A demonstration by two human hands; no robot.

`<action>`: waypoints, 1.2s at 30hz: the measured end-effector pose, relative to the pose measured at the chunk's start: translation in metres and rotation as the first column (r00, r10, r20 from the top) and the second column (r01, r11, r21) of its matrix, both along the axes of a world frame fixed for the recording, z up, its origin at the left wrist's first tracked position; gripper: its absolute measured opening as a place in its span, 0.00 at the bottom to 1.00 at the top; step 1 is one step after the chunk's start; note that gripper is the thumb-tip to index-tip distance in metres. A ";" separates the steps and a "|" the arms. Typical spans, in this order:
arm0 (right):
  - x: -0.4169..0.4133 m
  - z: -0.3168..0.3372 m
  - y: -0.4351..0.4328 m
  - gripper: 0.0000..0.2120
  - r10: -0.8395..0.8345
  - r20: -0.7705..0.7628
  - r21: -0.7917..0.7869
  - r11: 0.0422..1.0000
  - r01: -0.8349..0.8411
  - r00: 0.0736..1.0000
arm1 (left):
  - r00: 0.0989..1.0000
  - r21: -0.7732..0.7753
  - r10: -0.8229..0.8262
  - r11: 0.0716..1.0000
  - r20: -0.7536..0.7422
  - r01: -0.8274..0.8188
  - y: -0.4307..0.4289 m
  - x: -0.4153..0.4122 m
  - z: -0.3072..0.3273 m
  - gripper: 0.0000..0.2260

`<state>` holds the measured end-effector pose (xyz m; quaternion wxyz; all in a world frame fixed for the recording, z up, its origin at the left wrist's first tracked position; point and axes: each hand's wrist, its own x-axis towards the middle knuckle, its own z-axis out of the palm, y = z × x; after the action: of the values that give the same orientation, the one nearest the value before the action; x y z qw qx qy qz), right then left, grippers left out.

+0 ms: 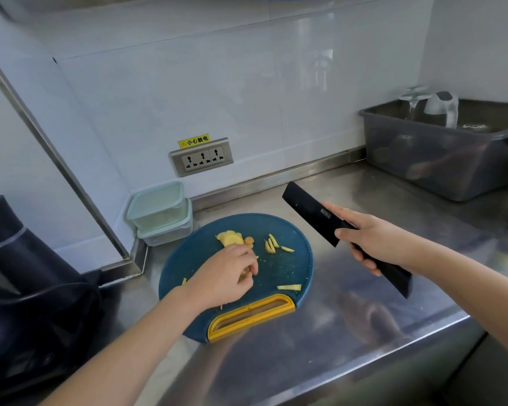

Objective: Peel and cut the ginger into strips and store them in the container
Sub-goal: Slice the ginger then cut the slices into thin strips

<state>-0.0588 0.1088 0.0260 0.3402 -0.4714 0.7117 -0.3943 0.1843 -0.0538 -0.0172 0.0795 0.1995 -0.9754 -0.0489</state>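
**Left hand pinching ginger on the board, knife held off to the right**

A round dark blue plastic cutting board with a yellow handle (288,268) lies on the stainless steel counter (364,323). The left hand (226,273) is lowered onto the middle of the board, with its fingers curled down and their tips gathered to pinch a small yellowish ginger piece (245,274).

Just beyond the knuckles, towards the wall, sits the peeled pale yellow ginger chunk (228,238), close to the hand; whether they touch cannot be told. A little cluster of cut yellow ginger strips (272,246) lies to the right of the chunk, apart from the hand. One longer single strip (289,287) rests near the board's front right, just behind the yellow handle.

The right hand (370,244) is wrapped around the handle of a black rectangular-bladed knife (310,213), with a fingertip laid on the blade. The knife is held in the air to the right of the board, and its blade points up and left towards the wall, well apart from the ginger.

Two stacked clear plastic containers with pale green lids (159,213) stand in the corner behind the board's left edge. A grey plastic tub (440,162) holding glassware sits far right.
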 end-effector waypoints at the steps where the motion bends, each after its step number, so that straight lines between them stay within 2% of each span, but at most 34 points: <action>1: 0.001 -0.001 -0.001 0.27 0.003 -0.002 0.000 1.000 -0.003 1.000 | 0.999 0.040 0.034 0.999 -0.040 -0.032 0.002 -0.004 0.001 0.07; 4: 0.002 -0.002 -0.004 0.27 0.010 -0.009 0.000 1.000 -0.010 1.000 | 0.987 0.126 0.152 0.981 -0.049 -0.145 0.006 -0.034 0.002 0.19; 7: 0.000 -0.003 -0.005 0.27 0.000 -0.008 0.000 1.000 0.000 1.000 | 0.974 0.189 0.210 0.957 0.080 -0.222 0.001 -0.068 -0.003 0.29; 9: -0.003 -0.003 -0.004 0.27 -0.017 -0.004 -0.007 1.000 0.017 1.000 | 0.971 0.206 0.201 0.952 0.127 -0.225 -0.002 -0.079 -0.008 0.31; 16: -0.008 -0.007 -0.004 0.28 -0.019 -0.009 0.000 1.000 0.019 1.000 | 0.999 0.209 -0.017 0.978 0.048 0.007 0.018 -0.056 -0.009 0.25; 21: 0.001 -0.004 -0.003 0.27 -0.003 -0.002 -0.014 1.000 0.003 1.000 | 0.995 0.071 -0.097 0.993 -0.019 0.098 0.022 -0.037 -0.008 0.09; 24: 0.002 -0.002 -0.002 0.27 0.000 0.002 -0.018 1.000 0.000 1.000 | 0.999 0.013 -0.050 0.999 0.011 0.050 0.018 -0.029 -0.003 0.04; 27: 0.004 -0.002 -0.004 0.27 0.011 0.010 -0.020 1.000 -0.011 1.000 | 0.995 -0.002 0.101 0.995 0.019 -0.101 0.010 -0.017 -0.001 0.03; 30: 0.011 -0.004 -0.010 0.26 0.039 -0.001 -0.015 0.999 -0.039 0.999 | 0.981 0.083 0.194 0.977 0.032 -0.196 0.006 -0.006 0.004 0.06; 33: 0.019 -0.009 -0.022 0.27 0.070 -0.072 0.007 0.998 -0.070 0.995 | 0.974 0.215 0.225 0.952 -0.018 -0.216 0.000 0.000 0.014 0.10; 36: 0.025 -0.017 -0.036 0.27 0.101 -0.135 0.050 0.994 -0.095 0.986 | 0.954 0.191 0.289 0.944 -0.086 -0.269 -0.022 -0.002 0.020 0.08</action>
<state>-0.0342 0.0731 0.0094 0.3197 -0.5245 0.7176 -0.3283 0.1824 -0.0756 0.0025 0.1224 0.3388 -0.9231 -0.1346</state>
